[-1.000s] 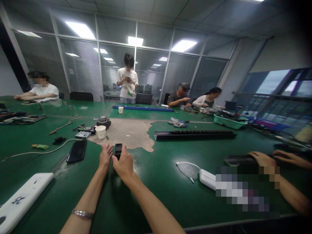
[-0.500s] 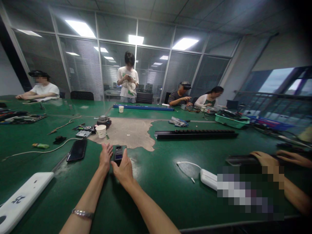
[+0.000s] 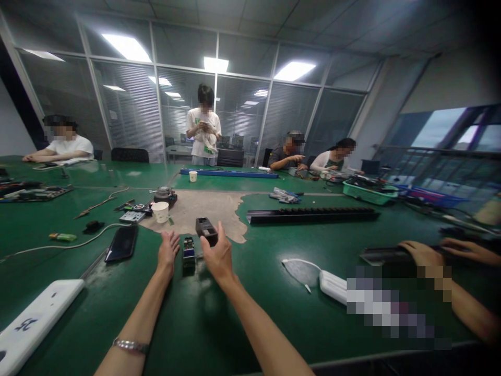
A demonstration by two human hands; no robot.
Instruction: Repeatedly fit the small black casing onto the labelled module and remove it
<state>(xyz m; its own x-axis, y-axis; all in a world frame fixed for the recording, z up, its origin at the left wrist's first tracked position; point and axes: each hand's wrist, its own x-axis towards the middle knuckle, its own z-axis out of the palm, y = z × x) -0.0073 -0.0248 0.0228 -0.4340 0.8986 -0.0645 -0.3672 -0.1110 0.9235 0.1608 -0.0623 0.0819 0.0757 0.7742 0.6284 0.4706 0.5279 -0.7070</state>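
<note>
My right hand [image 3: 219,257] grips a dark box-shaped housing [image 3: 205,228] with cut-outs, raised and tilted a little above the green table. On the table between my hands stands a small electronic module [image 3: 189,255] with a blue part on its front, its inner parts uncovered. My left hand [image 3: 168,251] rests just left of the module with its fingers stretched out and nothing in them. A bracelet [image 3: 130,345] circles my left wrist.
Left of my hands lie a black phone [image 3: 121,243] and a white power strip [image 3: 41,316]. A paper cup [image 3: 160,212] stands ahead beside loose parts. Right, there is a long black rail [image 3: 311,214], a white charger [image 3: 332,286] and another person's hand [image 3: 422,253].
My right hand has lifted the dark housing up and to the right, off the module. The module now stands uncovered on the table. My left hand has barely moved.
</note>
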